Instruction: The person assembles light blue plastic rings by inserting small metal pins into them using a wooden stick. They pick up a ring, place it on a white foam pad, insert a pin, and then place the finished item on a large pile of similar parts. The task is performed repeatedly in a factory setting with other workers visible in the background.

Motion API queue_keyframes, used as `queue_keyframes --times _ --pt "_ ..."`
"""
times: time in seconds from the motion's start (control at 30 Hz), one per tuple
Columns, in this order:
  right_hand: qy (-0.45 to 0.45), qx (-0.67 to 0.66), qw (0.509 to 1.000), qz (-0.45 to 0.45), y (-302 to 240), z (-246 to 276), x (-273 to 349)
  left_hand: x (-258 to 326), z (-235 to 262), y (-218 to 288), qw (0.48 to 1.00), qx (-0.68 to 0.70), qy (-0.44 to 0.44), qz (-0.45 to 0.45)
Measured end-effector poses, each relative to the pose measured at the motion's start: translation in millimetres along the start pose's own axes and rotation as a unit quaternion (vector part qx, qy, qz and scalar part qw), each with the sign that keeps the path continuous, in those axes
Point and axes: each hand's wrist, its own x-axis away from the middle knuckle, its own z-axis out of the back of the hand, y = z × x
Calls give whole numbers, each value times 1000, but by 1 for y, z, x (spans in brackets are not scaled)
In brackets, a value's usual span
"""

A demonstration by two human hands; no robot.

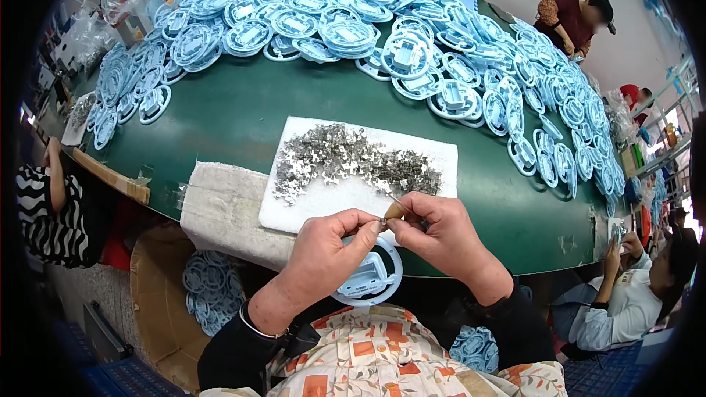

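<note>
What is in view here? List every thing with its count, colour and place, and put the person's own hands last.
ring-shaped plastic parts: too many to count, light blue, heaped along the far and right side of the table
green table: one, dark green, round-edged, fills the middle
white pad: one, white, on the table's near edge
small metal clips: a loose pile, silvery grey, on the white pad
ring part in the lap: one, light blue, below both hands
cardboard box: one, brown, lower left, with more blue rings beside it
other people: at least five, seated around the table's edges
left hand: one, pinching something small at the fingertips
right hand: one, holding a thin pointed tool, fingertips meeting the left hand's
</note>
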Motion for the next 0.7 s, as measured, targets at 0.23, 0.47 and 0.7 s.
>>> queue_keyframes --times 0.23,0.47,0.7 --pt "36 -76 995 -54 7 5 5 -3 -3 -9 995 101 6 7" --pt "93 -30 995 12 27 -9 14 -11 -5 -25 992 116 47 7" --pt "103 81 990 52 31 -20 7 -16 -7 -28 994 93 59 20"
